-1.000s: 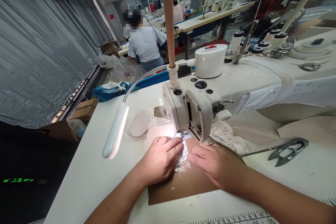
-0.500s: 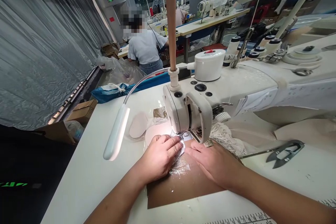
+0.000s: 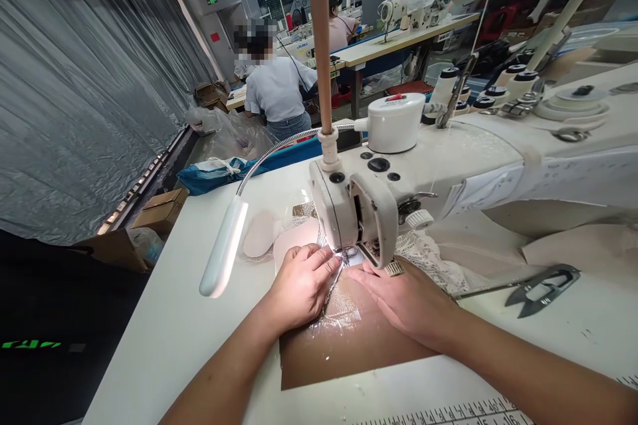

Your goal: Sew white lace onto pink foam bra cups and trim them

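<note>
Under the lit head of a white sewing machine [image 3: 333, 212], my left hand [image 3: 303, 284] has its fingers bent and pressed together on a pale piece of fabric [image 3: 335, 282] beside the presser foot. Most of that fabric is hidden by the fingers. My right hand [image 3: 411, 299] lies flat with fingers stretched out, just right of the needle area, on a brown sheet [image 3: 343, 362] with a shiny clear film. A pale pink rounded piece [image 3: 294, 234] lies behind my left hand. White lace [image 3: 421, 257] is bunched behind my right hand.
A lamp [image 3: 224, 249] on a bendable neck hangs left of the machine head. Thread snips [image 3: 545, 289] lie at the right. A pink oval pad [image 3: 260, 234] rests further back. Thread spools [image 3: 521, 85] stand behind the machine. Another person [image 3: 279, 89] sits at a table beyond.
My left hand has shifted slightly left and forward, and the white fabric under its fingers now shows only as a narrow edge. The right hand stays nearly in place. The view has shifted a little.
</note>
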### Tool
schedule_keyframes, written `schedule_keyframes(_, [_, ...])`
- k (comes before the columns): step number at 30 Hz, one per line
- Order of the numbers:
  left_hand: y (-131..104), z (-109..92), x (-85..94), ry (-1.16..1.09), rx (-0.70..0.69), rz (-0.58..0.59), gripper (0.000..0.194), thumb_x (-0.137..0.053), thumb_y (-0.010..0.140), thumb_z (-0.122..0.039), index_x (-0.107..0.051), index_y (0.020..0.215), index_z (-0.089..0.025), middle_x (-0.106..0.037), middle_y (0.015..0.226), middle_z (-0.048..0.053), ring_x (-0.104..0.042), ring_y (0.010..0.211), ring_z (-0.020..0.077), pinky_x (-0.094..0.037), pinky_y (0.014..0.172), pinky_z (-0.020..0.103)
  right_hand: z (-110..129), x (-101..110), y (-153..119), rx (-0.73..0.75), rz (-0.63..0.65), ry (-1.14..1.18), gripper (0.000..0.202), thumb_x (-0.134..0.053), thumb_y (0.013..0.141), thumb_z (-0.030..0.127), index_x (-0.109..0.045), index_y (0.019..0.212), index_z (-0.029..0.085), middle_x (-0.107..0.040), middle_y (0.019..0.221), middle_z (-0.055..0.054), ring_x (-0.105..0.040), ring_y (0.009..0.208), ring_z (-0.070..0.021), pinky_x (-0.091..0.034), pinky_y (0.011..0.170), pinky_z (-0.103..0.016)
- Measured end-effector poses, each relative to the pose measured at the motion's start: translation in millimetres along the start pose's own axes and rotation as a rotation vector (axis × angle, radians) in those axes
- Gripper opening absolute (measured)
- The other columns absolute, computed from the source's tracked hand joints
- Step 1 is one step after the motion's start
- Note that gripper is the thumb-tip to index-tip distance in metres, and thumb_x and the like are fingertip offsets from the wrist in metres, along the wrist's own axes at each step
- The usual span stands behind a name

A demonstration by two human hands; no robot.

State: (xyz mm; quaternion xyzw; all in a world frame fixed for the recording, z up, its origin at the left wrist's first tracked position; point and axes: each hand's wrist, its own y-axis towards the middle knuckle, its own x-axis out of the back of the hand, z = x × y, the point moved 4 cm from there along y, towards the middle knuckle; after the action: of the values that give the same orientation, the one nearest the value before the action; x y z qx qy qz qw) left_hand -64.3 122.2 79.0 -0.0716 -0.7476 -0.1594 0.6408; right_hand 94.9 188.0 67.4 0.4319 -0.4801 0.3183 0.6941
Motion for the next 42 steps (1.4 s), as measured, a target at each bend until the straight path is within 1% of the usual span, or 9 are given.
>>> schedule_keyframes(9, [-1,0,3.9,0.093,0.031,0.025,0.033,-0.040,0.092,-0.024,-0.055,0.121,-0.017,-0.057,0.118,0.013,-0.049,0.101,0.0280,-0.039,0.083,0.044,0,3,0,-0.002,0.004,0.090,0.039,-0.038,0.086,0.011,-0.063,0.113,0.025,-0.062,0.098,-0.003,-0.050,0.084,-0.0130,-0.032,0.069,-0.025])
schedule_keyframes(14, [-8,-6,16.9,0.068,0.177,0.153,0.055,-0.042,0.091,-0.051,-0.050,0.132,-0.014,-0.050,0.133,0.014,-0.048,0.108,0.0323,-0.047,0.083,0.047,-2,3,-1,-0.011,0.026,0.178,0.034,-0.036,0.087,0.013,-0.064,0.104,0.022,-0.060,0.087,-0.003,-0.046,0.075,-0.0116,-0.030,0.067,-0.023])
schedule_keyframes(17, [-15,-16,30.1,-0.053,0.219,0.254,0.061,-0.047,0.086,-0.059,-0.054,0.128,-0.015,-0.053,0.128,0.013,-0.052,0.104,0.0311,-0.050,0.083,0.045,-4,3,-1,-0.047,0.098,0.168,0.029,-0.034,0.088,0.014,-0.062,0.095,0.019,-0.057,0.083,-0.004,-0.045,0.074,-0.0118,-0.030,0.068,-0.023])
schedule_keyframes(23, [-19,-37,35.1,-0.127,0.110,0.281,0.045,-0.071,0.070,-0.047,-0.061,0.102,-0.017,-0.060,0.101,0.007,-0.054,0.087,0.0251,-0.050,0.075,0.039,-4,3,0,-0.083,0.183,0.193,0.021,-0.035,0.089,0.016,-0.056,0.085,0.016,-0.055,0.081,-0.003,-0.045,0.070,-0.0097,-0.032,0.066,-0.022])
schedule_keyframes(27, [-17,-42,16.3,-0.114,0.051,0.150,0.010,-0.054,0.084,-0.021,-0.063,0.086,-0.016,-0.061,0.091,0.007,-0.055,0.080,0.0212,-0.048,0.068,0.034,-4,6,-3,-0.032,0.112,0.239,0.026,-0.034,0.091,0.019,-0.061,0.089,0.016,-0.059,0.085,-0.005,-0.050,0.078,-0.0113,-0.035,0.070,-0.022])
schedule_keyframes(30, [-16,-39,9.1,-0.206,0.057,0.036,0.025,-0.041,0.091,-0.015,-0.063,0.078,-0.014,-0.062,0.087,0.008,-0.056,0.080,0.0189,-0.049,0.070,0.030,-6,7,-6,-0.016,0.076,0.242,0.027,-0.037,0.091,0.020,-0.062,0.098,0.019,-0.060,0.091,-0.005,-0.051,0.082,-0.0122,-0.035,0.072,-0.023])
schedule_keyframes(34, [-16,-36,14.4,-0.331,0.062,0.051,0.027,-0.042,0.092,-0.019,-0.063,0.077,-0.013,-0.063,0.088,0.007,-0.057,0.083,0.0179,-0.049,0.073,0.029,-2,4,-9,0.066,0.059,0.269,0.023,-0.045,0.088,0.021,-0.062,0.104,0.024,-0.060,0.089,-0.002,-0.049,0.079,-0.0113,-0.031,0.069,-0.023])
schedule_keyframes(38, [-15,-36,25.9,-0.383,0.100,0.135,0.023,-0.053,0.089,-0.033,-0.065,0.089,-0.014,-0.062,0.095,0.008,-0.057,0.087,0.0193,-0.050,0.076,0.030,1,-1,-15,0.171,-0.030,0.268,0.019,-0.045,0.090,0.021,-0.061,0.081,0.021,-0.057,0.078,0.001,-0.047,0.074,-0.0103,-0.024,0.068,-0.024])
schedule_keyframes(42, [-13,-33,27.8,-0.353,0.112,0.156,0.041,-0.049,0.090,-0.043,-0.061,0.117,-0.014,-0.057,0.120,0.012,-0.057,0.100,0.0234,-0.049,0.087,0.036,1,-3,-21,0.190,-0.095,0.252,0.015,-0.047,0.089,0.020,-0.060,0.080,0.020,-0.058,0.082,0.002,-0.045,0.076,-0.0102,-0.022,0.070,-0.025])
